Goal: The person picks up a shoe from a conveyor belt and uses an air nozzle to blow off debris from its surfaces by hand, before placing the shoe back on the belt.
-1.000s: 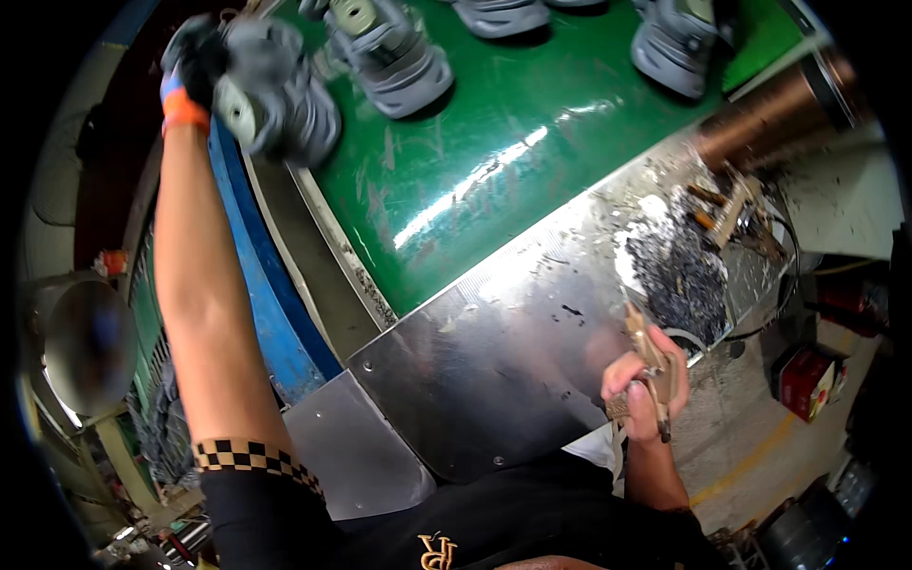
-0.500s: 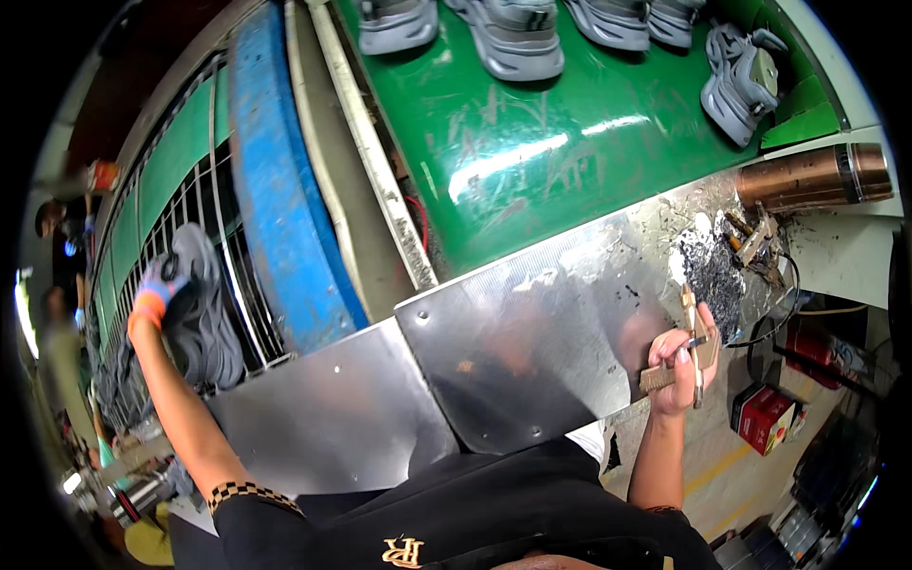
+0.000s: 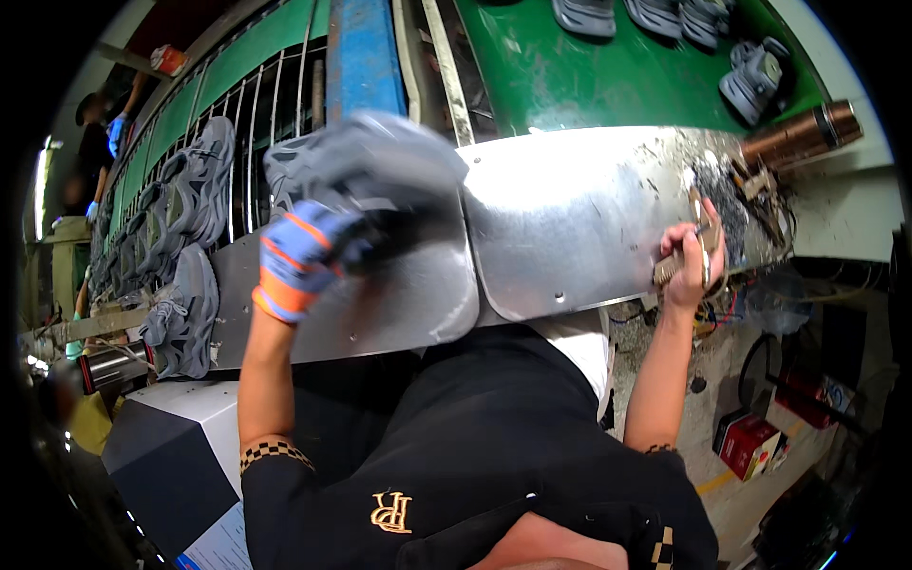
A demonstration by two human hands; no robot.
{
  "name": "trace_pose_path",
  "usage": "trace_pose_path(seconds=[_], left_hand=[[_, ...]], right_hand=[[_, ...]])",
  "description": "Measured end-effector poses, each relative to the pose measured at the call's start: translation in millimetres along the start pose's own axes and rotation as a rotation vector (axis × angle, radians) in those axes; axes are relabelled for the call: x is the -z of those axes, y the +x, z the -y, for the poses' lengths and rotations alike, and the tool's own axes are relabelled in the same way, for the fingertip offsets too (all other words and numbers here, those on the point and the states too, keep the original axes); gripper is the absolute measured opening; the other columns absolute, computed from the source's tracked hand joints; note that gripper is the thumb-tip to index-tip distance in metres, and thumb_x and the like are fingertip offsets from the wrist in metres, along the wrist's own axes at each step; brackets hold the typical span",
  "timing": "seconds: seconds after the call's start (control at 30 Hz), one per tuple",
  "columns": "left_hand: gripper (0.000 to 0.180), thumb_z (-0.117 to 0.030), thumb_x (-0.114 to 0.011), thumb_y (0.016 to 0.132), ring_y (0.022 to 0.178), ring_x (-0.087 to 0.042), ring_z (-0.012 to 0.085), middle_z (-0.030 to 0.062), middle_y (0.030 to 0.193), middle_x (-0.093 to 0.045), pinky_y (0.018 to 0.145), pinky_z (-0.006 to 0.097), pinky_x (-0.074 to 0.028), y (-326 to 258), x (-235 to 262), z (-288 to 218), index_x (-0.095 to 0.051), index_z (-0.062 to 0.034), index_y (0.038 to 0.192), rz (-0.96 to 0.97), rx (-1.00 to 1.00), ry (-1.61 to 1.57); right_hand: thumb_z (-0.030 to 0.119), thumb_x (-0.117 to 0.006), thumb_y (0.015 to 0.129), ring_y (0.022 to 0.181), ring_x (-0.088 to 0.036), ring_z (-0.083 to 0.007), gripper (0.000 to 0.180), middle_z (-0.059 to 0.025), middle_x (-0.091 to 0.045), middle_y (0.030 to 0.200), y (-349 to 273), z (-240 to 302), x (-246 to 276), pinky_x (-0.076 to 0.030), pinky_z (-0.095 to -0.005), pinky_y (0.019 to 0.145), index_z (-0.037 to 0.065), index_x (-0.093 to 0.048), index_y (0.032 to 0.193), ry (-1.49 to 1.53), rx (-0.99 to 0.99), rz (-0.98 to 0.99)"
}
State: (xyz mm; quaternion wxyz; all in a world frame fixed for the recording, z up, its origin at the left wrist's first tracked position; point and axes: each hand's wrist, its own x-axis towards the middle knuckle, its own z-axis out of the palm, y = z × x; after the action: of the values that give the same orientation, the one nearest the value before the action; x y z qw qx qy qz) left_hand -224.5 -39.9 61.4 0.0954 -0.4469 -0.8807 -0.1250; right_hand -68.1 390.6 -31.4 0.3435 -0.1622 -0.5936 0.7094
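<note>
My left hand point(image 3: 302, 249), in a blue and orange glove, is closed on a grey sneaker point(image 3: 404, 157) above the left part of the metal worktop point(image 3: 408, 309). Motion blurs the sneaker; whether a second one is held with it, I cannot tell. My bare right hand point(image 3: 692, 261) is wrapped around a slim metal tool with a tan block-like piece point(image 3: 667, 272) jutting toward the left. It hovers over the right end of the worktop, close to a dark, crusted patch point(image 3: 719, 195).
Several grey sneakers point(image 3: 195, 180) stand on the wire rack at left, and one sneaker point(image 3: 185, 313) sits at the worktop's left end. More sneakers line the green surface point(image 3: 541, 81) at the back. A copper-coloured cylinder point(image 3: 803, 133) lies at right. A red box point(image 3: 749, 445) is below.
My left hand has come from the rack to above the worktop, bringing the grey sneaker along. The right hand still grips its tool. The whole view has shifted.
</note>
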Motion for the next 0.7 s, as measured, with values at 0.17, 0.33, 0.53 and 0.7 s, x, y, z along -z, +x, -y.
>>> trace_pose_path(seconds=[0.17, 0.33, 0.53, 0.7], left_hand=[[0.055, -0.032, -0.078, 0.064, 0.094, -0.06, 0.0287, 0.0099, 0.101, -0.061, 0.078, 0.036, -0.05, 11, 7, -87, -0.064, -0.0117, 0.113, 0.279, -0.053, -0.214], [0.071, -0.03, -0.079, 0.061, 0.132, -0.034, 0.0365, 0.0142, 0.145, -0.037, 0.11, 0.056, -0.023, 75, -4, -134, -0.054, -0.014, 0.126, 0.301, -0.279, 0.156], [0.067, -0.021, -0.075, 0.064, 0.101, -0.053, 0.0271, 0.0106, 0.103, -0.053, 0.086, 0.039, -0.041, 111, -20, -124, -0.051, -0.0074, 0.125, 0.08, -0.349, 0.232], [0.076, -0.017, -0.086, 0.06, 0.11, -0.055, 0.028, 0.0161, 0.122, -0.058, 0.094, 0.039, -0.044, 62, 80, -108, -0.05, -0.0005, 0.125, -0.619, -0.141, -0.066]], right_hand=[[0.011, -0.052, 0.083, 0.065, -0.055, -0.0135, 0.052, -0.0068, -0.056, 0.075, -1, 2, 6, -0.048, -0.0274, 0.059, -0.006, -0.042, 0.131, -0.033, 0.017, 0.056], [0.007, -0.051, 0.083, 0.066, -0.058, -0.0131, 0.048, -0.0076, -0.059, 0.078, 0, 1, 9, -0.05, -0.0265, 0.061, -0.006, -0.046, 0.128, -0.029, 0.05, 0.064], [0.005, -0.054, 0.083, 0.067, -0.058, -0.0138, 0.047, -0.01, -0.059, 0.087, -1, 8, 21, -0.05, -0.0263, 0.06, -0.004, -0.046, 0.128, 0.074, 0.046, -0.059], [0.005, -0.054, 0.087, 0.06, -0.054, -0.013, 0.049, -0.0044, -0.054, 0.071, -11, 11, 62, -0.047, -0.0265, 0.054, -0.003, -0.041, 0.133, 0.215, -0.1, -0.263]])
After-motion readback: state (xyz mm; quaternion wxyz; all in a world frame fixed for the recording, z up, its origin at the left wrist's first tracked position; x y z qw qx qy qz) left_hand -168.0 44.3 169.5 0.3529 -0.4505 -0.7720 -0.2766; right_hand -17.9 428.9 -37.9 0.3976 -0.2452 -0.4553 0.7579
